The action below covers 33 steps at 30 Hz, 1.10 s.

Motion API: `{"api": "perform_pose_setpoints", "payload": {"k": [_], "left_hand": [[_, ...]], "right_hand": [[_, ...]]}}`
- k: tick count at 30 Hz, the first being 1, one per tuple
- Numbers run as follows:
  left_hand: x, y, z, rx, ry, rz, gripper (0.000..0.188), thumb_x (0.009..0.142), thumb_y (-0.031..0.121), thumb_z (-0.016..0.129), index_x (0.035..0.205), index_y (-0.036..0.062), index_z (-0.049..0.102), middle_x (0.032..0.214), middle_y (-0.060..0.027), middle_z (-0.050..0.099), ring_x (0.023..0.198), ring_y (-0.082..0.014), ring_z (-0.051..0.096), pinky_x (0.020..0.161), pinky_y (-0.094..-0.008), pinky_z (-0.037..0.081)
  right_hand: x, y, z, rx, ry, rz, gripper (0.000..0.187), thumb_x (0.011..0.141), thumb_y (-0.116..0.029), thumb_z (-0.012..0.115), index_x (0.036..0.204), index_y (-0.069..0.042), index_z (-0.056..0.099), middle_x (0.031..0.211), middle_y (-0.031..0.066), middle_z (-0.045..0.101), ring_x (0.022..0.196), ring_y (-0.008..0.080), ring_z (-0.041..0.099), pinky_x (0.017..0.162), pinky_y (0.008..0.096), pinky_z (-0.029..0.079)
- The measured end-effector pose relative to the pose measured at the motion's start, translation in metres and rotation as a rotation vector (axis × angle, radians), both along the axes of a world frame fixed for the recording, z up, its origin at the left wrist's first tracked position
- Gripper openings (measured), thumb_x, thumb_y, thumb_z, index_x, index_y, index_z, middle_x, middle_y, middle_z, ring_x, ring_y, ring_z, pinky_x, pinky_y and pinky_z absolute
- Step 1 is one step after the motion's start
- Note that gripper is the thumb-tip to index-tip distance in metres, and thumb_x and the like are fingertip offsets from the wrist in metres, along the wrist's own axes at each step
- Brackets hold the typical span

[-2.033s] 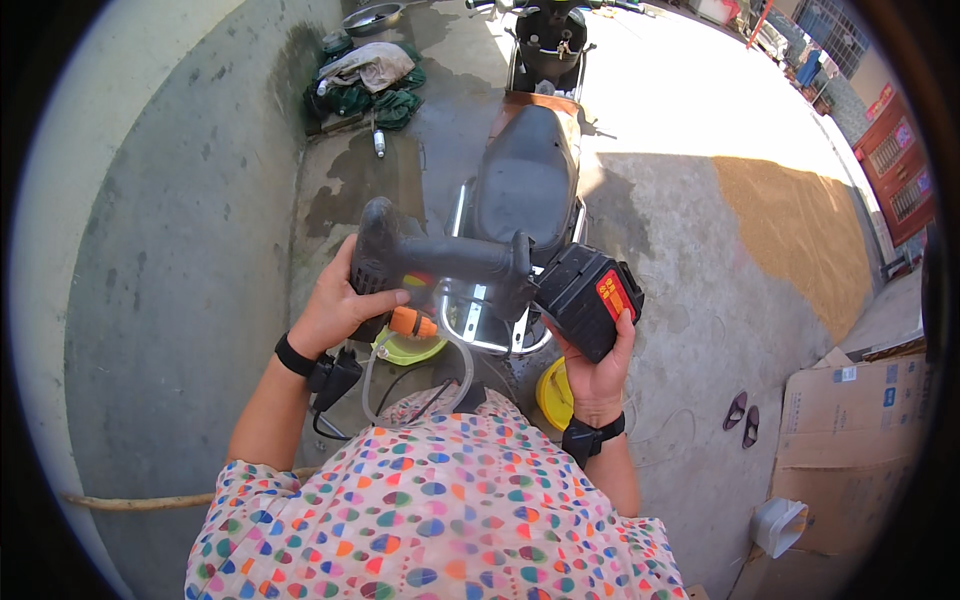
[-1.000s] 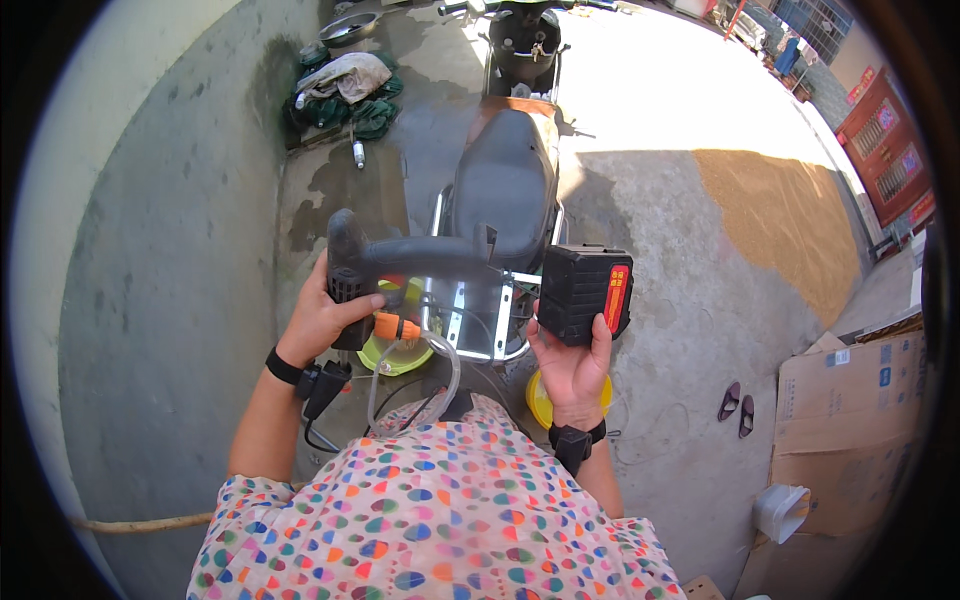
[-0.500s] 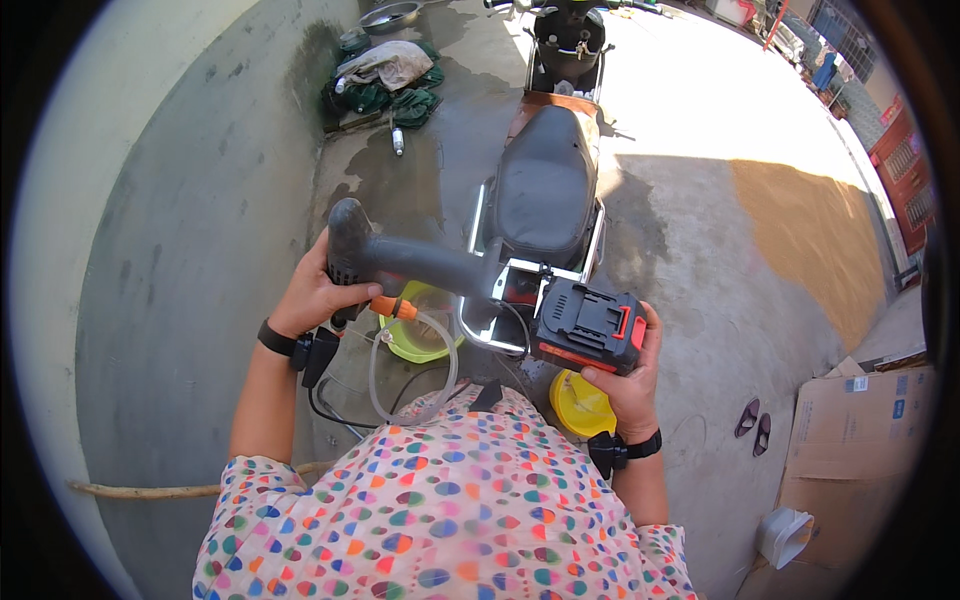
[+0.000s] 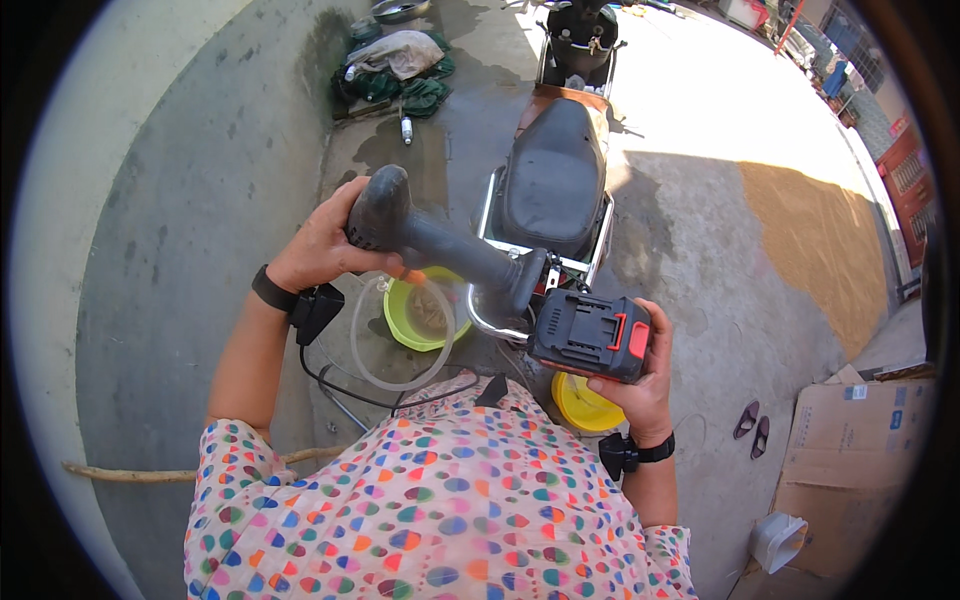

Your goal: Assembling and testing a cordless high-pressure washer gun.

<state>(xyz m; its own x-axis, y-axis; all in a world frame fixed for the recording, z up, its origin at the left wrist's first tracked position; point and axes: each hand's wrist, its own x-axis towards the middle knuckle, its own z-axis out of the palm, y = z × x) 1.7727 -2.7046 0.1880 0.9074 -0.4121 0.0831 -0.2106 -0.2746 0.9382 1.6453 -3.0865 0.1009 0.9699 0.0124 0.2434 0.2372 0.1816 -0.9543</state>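
Note:
My left hand (image 4: 322,238) is wrapped round the body of a dark grey cordless pressure washer gun (image 4: 450,248), held sideways with its handle toward the right. By my left fingers an orange hose connector (image 4: 408,272) shows, blurred, and a clear hose (image 4: 358,345) loops down from there toward my shirt. My right hand (image 4: 645,392) grips a black and red battery pack (image 4: 580,328) by its right end, slotted face up. The pack lies close beside the base of the gun's handle; whether they touch I cannot tell.
Ahead stands a scooter with a black seat (image 4: 555,180) and a silver rear rack (image 4: 487,215). Below my hands are a lime-green basin (image 4: 400,325) and a yellow bucket (image 4: 580,405). Sandals (image 4: 747,420) and a cardboard box (image 4: 850,440) are on the right, a wall (image 4: 190,250) on the left.
The gun has swung up and right, its handle base now closer to the battery pack. My left hand moved with it; my right hand still holds the pack.

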Motion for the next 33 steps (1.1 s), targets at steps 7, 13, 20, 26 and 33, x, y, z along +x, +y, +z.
{"api": "perform_pose_setpoints", "payload": {"k": [7,13,20,26,33], "left_hand": [[0.008,0.002,0.013,0.127,-0.148,-0.072,0.074,0.066,0.003,0.087,0.13,0.0049,0.05,0.115,-0.0044,0.056,0.108,-0.0167,0.055,0.096,-0.0314,0.044],[-0.005,-0.009,-0.004,0.215,-0.202,-0.088,0.071,0.069,-0.003,0.083,0.129,0.0047,0.047,0.106,-0.0039,0.063,0.096,-0.0129,0.063,0.087,-0.03,0.051],[-0.021,-0.029,-0.022,0.049,0.014,-0.033,0.057,0.07,-0.002,0.082,0.119,0.0046,0.055,0.106,-0.0024,0.062,0.098,-0.0122,0.059,0.085,-0.0283,0.05],[-0.023,-0.028,-0.032,0.064,0.026,-0.015,0.071,0.071,0.0,0.084,0.131,0.0038,0.046,0.114,-0.0031,0.058,0.104,-0.0124,0.056,0.093,-0.0288,0.047],[-0.016,-0.03,-0.023,0.114,-0.049,-0.065,0.058,0.071,-0.002,0.083,0.121,0.0049,0.053,0.113,-0.0029,0.061,0.103,-0.0127,0.058,0.091,-0.0293,0.048]], "right_hand": [[-0.002,0.007,0.004,-0.047,0.01,-0.025,0.103,0.057,0.008,0.084,0.144,-0.008,0.032,0.13,0.0047,0.049,0.119,0.0182,0.053,0.101,0.0332,0.047],[-0.003,0.007,0.007,-0.276,-0.045,-0.079,0.094,0.06,-0.002,0.086,0.142,-0.006,0.038,0.127,0.0071,0.052,0.117,0.0194,0.054,0.1,0.0331,0.045],[0.002,-0.003,0.021,-0.654,-0.231,-0.149,0.092,0.055,-0.009,0.087,0.138,-0.004,0.046,0.122,0.0094,0.053,0.11,0.0222,0.056,0.097,0.0324,0.044],[0.003,-0.007,0.028,-0.696,-0.275,-0.158,0.09,0.054,-0.012,0.087,0.135,-0.003,0.049,0.118,0.0104,0.055,0.108,0.0242,0.057,0.094,0.0334,0.046],[-0.001,-0.005,0.029,-0.655,-0.234,-0.157,0.084,0.058,-0.014,0.086,0.132,-0.002,0.051,0.122,0.0146,0.058,0.11,0.0319,0.055,0.095,0.0392,0.045]]}}
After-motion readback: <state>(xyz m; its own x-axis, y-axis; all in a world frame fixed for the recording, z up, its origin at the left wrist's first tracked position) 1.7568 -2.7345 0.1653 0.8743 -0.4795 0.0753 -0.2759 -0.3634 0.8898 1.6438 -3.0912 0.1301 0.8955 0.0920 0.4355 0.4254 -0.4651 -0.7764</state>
